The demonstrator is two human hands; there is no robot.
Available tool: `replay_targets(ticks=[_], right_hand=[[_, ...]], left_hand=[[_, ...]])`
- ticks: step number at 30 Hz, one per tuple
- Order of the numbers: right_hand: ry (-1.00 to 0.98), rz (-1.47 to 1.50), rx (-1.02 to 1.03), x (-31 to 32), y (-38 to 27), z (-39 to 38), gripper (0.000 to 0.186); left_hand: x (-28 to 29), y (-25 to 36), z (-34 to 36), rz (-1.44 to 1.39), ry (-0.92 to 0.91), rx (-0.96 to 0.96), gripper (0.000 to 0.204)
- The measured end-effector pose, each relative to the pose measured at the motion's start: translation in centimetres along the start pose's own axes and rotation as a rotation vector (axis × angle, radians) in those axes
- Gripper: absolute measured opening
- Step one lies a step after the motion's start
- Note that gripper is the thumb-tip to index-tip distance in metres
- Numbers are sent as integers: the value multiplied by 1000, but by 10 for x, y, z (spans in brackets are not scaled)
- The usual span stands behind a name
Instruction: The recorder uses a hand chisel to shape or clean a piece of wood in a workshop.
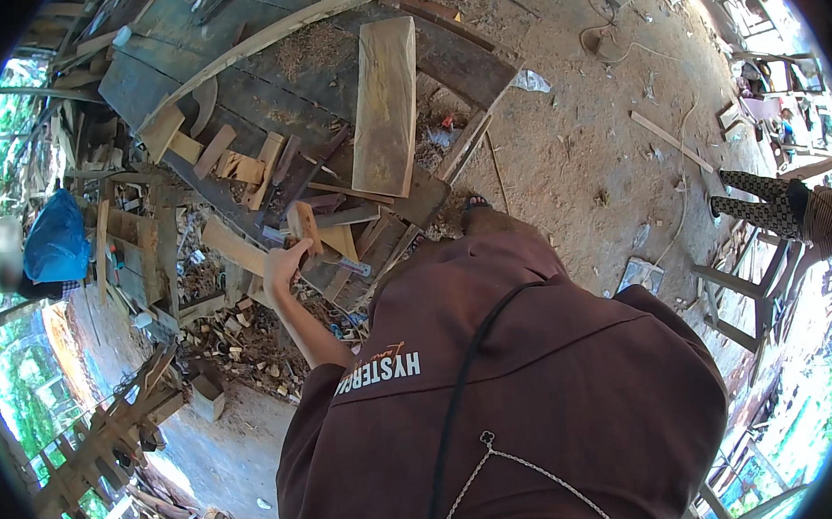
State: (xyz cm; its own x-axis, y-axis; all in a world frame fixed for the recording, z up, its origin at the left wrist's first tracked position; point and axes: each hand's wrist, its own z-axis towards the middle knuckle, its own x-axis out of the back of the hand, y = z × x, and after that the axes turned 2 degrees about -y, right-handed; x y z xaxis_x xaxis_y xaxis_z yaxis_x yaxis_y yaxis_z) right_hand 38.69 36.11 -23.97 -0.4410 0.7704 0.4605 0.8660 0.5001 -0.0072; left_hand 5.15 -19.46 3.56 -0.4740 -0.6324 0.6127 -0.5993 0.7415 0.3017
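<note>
My left hand (285,263) is closed on a small brown wooden block (302,221) at the near left corner of a dark plank workbench (275,105). A pale, slightly curved wooden piece (232,245) lies just left of that hand, its end partly behind my fingers; whether I touch it I cannot tell. Several short offcuts (241,166) and thin strips lie around, with a wide board (381,108) farther right and a long curved strip (312,16) along the back. My right hand is out of sight, behind or beyond my hooded top.
A dirt floor (562,143) with a loose stick (670,140) and cord is at right. A person in patterned trousers (754,197) stands beside wooden frames (736,285). Scrap wood (238,330) is heaped below the bench's left side. A blue plastic bag (56,236) is at far left.
</note>
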Motion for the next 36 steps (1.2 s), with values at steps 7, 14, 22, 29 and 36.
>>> replay_targets(ticks=[7,14,22,29,36], right_hand=[[31,98,38,3,-53,-24,58],[59,181,14,-12,-61,-48,58],[36,227,-134,-49,3,-80,58],[8,278,-202,-60,41,-88,58],[-34,280,-159,-23,52,-50,58]], left_hand=[[-23,-24,24,-502,-167,-196,41],[-43,29,51,-1450,-983,-741,45],[-32,66,61,-1311,-1212,-834,53],[-42,100,56,-728,-313,-492,41],[-105,142,94,174,184,-378,58]])
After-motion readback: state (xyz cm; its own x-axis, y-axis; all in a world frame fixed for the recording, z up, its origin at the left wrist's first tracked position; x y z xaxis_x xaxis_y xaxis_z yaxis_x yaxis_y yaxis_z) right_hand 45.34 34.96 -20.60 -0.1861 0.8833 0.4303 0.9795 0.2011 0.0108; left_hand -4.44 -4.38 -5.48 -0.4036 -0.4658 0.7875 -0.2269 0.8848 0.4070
